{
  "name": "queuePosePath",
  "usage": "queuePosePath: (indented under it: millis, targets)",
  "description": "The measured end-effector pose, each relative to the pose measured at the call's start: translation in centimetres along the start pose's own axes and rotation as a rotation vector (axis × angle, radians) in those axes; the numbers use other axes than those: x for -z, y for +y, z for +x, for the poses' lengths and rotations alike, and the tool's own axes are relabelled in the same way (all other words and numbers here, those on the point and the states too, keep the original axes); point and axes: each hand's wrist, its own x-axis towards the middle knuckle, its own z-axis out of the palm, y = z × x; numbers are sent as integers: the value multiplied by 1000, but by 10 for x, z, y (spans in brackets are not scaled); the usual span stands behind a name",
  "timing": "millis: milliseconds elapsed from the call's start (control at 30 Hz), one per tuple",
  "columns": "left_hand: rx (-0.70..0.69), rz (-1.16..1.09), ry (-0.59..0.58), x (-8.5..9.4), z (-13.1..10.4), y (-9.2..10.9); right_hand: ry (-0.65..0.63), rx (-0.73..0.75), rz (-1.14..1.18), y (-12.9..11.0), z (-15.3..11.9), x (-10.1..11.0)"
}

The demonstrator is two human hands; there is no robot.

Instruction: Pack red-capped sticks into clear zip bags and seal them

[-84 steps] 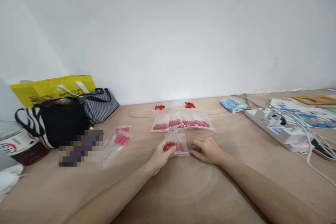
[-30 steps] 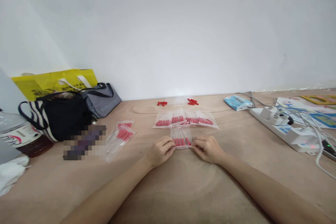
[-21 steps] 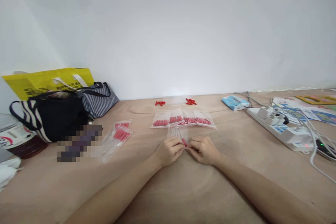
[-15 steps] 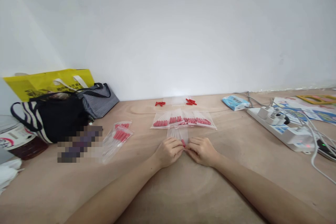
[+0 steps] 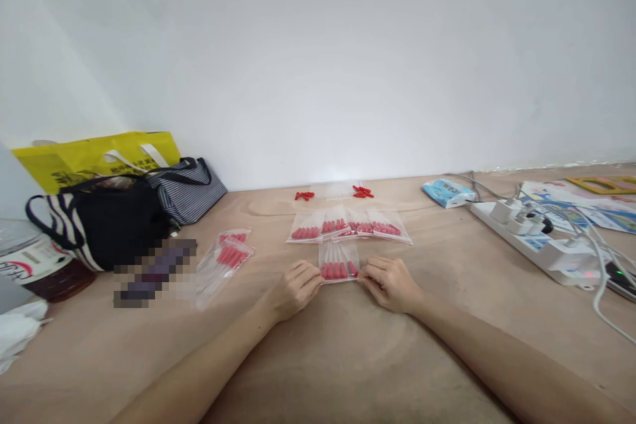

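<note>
A small clear zip bag lies flat on the table in front of me, holding several thin pale sticks with red ends. My left hand pinches its near left corner. At the near right corner, the fingers of my right hand are closed on the same bag. Just beyond it, a row of similar filled zip bags overlaps side by side, red ends toward me. Farther back, by the wall, lie two loose bunches of red-ended pieces with clear bags between them.
More filled zip bags lie at left, near a blurred dark object. A black bag, striped bag, yellow bag and bottle stand far left. At right are a blue tissue pack and a power strip with cables.
My hands have moved apart from the middle of the bag's near edge to its two corners, uncovering the red ends inside. The view has shifted slightly.
</note>
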Motion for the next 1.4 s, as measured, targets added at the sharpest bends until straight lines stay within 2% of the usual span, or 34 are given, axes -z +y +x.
queuePosePath:
  millis: [100, 167, 267, 400, 433, 500, 600, 700, 800, 900, 933, 967, 1100, 1267, 1333, 1400]
  targets:
    - [59, -49, 0, 4, -7, -1, -11, -2, 22, -1, 1, 0]
    - [197, -159, -30, 4, -10, 0, -17, -6, 36, -1, 1, 0]
    - [589, -435, -70, 1, -11, 4, -32, -34, 68, 1, 0, 0]
    - [1161, -999, 24, 1, -3, 11, -47, -44, 92, -2, 1, 0]
    - [1255, -1128, 44, 2, -1, 14, -57, -17, 95, -5, 3, 0]
    - [1358, -1294, 57, 7, 0, 21, -92, 57, 101, -11, 6, 0]
    - [1378, -1311, 44, 18, -9, 30, -162, 156, 141, -18, 10, 0]
    - [1376, -1139, 105, 35, -26, 28, -195, 164, 190, -18, 11, 1]
    - [1409, -1003, 235, 50, -34, 6, -182, 128, 189, -14, 9, 1]
    - [1445, -993, 382, 53, -20, -30, -168, 115, 173, -11, 7, 1]
    - [1442, -990, 445, 51, -11, -43, -165, 112, 166, -10, 7, 1]
    - [1439, -1009, 453, 47, 0, -54, -161, 108, 157, -9, 7, 1]
    - [1453, -1030, 359, 15, 43, -81, -148, 100, 127, -4, 6, 1]
    - [1451, -897, 187, -31, 72, -88, -137, 84, 109, 3, 6, 1]
    - [1435, -782, 127, -37, 74, -87, -136, 79, 107, 4, 6, 1]
    - [1391, -648, 97, -31, 70, -84, -138, 78, 106, 3, 6, 1]
